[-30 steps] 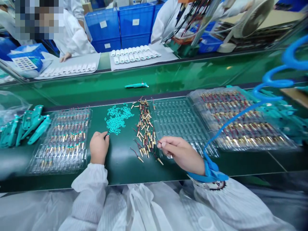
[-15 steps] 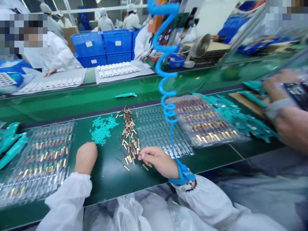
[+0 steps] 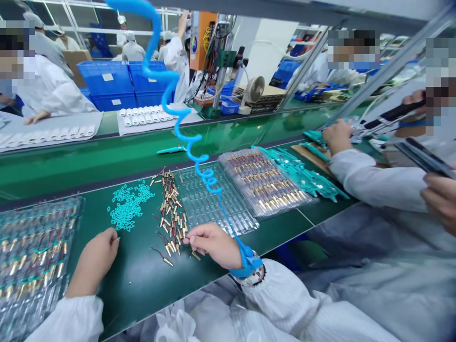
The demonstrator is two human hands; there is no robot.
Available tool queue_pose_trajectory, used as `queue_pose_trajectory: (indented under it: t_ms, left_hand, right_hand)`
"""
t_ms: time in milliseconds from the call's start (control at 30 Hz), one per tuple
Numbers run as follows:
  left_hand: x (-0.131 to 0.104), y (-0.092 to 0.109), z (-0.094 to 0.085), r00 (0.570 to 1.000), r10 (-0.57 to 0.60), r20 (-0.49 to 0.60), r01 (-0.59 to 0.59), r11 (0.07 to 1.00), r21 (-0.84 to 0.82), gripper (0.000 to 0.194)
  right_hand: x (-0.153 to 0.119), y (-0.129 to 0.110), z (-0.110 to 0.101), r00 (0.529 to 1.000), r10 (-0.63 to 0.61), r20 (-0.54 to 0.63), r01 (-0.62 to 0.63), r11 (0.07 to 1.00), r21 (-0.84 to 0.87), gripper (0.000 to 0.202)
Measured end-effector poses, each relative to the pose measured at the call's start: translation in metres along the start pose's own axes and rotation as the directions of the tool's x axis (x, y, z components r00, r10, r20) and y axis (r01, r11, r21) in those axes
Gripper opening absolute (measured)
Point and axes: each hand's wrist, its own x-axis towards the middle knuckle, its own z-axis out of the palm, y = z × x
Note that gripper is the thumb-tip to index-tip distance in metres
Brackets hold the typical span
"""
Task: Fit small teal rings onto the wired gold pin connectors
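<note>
My left hand (image 3: 93, 260) rests on the green bench with its fingers curled, a small teal ring pinched at the fingertips just below the heap of teal rings (image 3: 128, 209). My right hand (image 3: 213, 243) pinches a thin wired brass part at the near end of the pile of brass parts (image 3: 171, 213). A blue wrist strap (image 3: 249, 262) with a coiled blue cord (image 3: 185, 137) hangs from my right wrist.
A clear tray of fitted brass parts (image 3: 28, 247) lies at the left, an empty clear tray (image 3: 210, 202) beside the pile, a filled tray (image 3: 261, 183) further right. Teal plastic housings (image 3: 306, 178) lie beyond. A co-worker's sleeve and hands (image 3: 363, 166) work at the right; others stand across the conveyor.
The view has swung right and up, bringing the co-worker at the right into sight. My hands stay near the rings and the brass pile, each pinching as before.
</note>
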Motion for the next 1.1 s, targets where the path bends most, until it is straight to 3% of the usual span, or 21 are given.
queue_pose_trajectory:
  t_ms: [67,100,200,300,367,433,567,833,933,1100]
  left_hand:
    - [-0.012,0.001,0.003,0.998,-0.065,-0.024,0.053,0.939,-0.34,0.016]
    - [-0.018,0.005,0.004,0.996,-0.089,-0.023,0.064,0.852,-0.52,0.017]
    - [-0.037,0.028,0.002,0.99,-0.143,0.0,0.057,0.395,-0.917,0.022]
    - [-0.051,0.06,-0.008,0.975,-0.2,0.094,0.084,-0.059,-0.995,0.027]
    - [-0.057,0.078,-0.015,0.976,-0.163,0.142,0.098,-0.251,-0.963,0.027]
    - [-0.064,0.09,-0.021,0.985,-0.088,0.15,0.107,-0.369,-0.923,0.025]
    - [-0.075,0.103,-0.027,0.989,0.089,0.122,0.15,-0.465,-0.872,0.016]
    - [-0.082,0.107,-0.027,0.955,0.276,0.106,0.238,-0.504,-0.83,0.008]
    - [-0.082,0.108,-0.025,0.954,0.28,0.107,0.237,-0.486,-0.841,0.01]
    - [-0.083,0.108,-0.023,0.968,0.14,0.21,0.247,-0.348,-0.904,0.027]
  right_hand:
    - [0.0,-0.004,0.003,1.0,-0.008,-0.002,0.008,1.0,-0.002,0.02]
    - [-0.001,-0.007,0.005,1.0,-0.018,0.008,0.018,1.0,0.006,0.02]
    - [-0.003,-0.018,0.015,0.997,-0.063,0.054,0.061,0.997,0.043,0.016]
    - [-0.007,-0.032,0.027,0.991,-0.103,0.09,0.095,0.992,0.084,0.012]
    - [-0.01,-0.04,0.034,0.988,-0.114,0.109,0.104,0.99,0.093,0.011]
    - [-0.014,-0.046,0.038,0.983,-0.132,0.127,0.122,0.989,0.084,0.01]
    - [-0.02,-0.053,0.042,0.972,-0.171,0.163,0.162,0.985,0.065,0.008]
    - [-0.026,-0.063,0.038,0.943,-0.198,0.269,0.222,0.973,-0.06,0.01]
    - [-0.026,-0.063,0.037,0.94,-0.199,0.278,0.225,0.972,-0.067,0.012]
    - [-0.027,-0.063,0.038,0.944,-0.228,0.237,0.266,0.954,-0.139,0.015]
